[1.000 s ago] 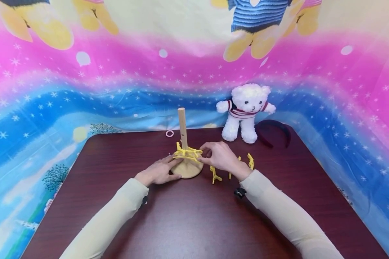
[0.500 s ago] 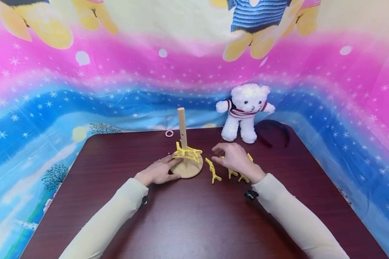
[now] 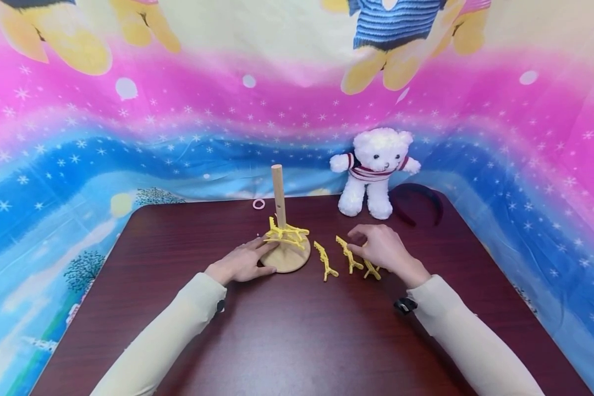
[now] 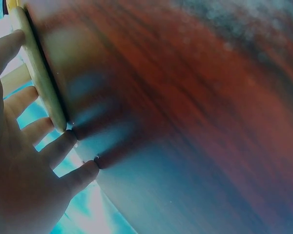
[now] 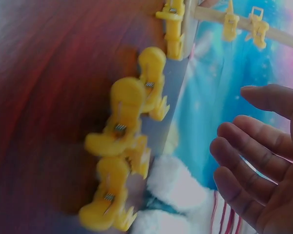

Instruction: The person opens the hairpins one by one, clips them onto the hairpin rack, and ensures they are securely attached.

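Table (image 3: 297, 341); clip springs (image 5: 120, 128), right wrist only

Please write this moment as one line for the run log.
left hand: touches wooden base | right hand: near loose yellow clips, holding nothing | post: upright, other clips at lower part

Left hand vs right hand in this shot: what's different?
Contact: left hand touches the round wooden base; right hand hovers by the loose yellow clips, apparently touching none.
Fingers: left hand's are spread wide; right hand's sit closer together, loosely bent.
Shared: both extend from cream sleeves; neither holds a clip.
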{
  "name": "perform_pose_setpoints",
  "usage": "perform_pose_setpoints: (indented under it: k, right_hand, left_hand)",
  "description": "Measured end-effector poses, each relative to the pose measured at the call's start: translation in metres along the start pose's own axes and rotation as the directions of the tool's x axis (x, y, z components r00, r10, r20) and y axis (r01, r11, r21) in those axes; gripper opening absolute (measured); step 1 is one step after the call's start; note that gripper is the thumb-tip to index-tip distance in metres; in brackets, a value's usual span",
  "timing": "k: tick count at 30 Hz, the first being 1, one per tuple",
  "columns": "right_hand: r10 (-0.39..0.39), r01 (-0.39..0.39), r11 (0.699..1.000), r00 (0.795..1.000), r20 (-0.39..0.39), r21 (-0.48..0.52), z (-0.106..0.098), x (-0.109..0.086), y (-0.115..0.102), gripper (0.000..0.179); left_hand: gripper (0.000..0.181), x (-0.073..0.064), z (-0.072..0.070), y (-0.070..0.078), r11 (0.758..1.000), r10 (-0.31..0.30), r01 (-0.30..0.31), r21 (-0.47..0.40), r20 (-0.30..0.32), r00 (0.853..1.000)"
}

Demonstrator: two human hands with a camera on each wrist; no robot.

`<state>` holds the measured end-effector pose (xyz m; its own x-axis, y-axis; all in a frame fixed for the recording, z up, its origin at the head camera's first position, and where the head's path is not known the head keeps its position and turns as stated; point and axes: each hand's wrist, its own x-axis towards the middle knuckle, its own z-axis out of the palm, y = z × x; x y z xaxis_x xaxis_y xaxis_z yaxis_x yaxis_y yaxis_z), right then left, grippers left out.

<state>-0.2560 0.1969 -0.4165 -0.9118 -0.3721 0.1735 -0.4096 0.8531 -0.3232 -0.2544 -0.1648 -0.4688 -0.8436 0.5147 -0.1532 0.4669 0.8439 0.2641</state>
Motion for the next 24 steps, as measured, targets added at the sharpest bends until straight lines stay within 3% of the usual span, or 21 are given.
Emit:
perform_pose_setpoints:
  k: [24]
  right_hand:
    - [0.127,-0.126,0.991,0.991,0.028,-0.05,0.004,-0.035,0.047,0.026]
  left_hand:
    - [0.08,-0.002,0.001,-0.002,1.0,-0.003,0.003,-0.007,-0.012,1.0]
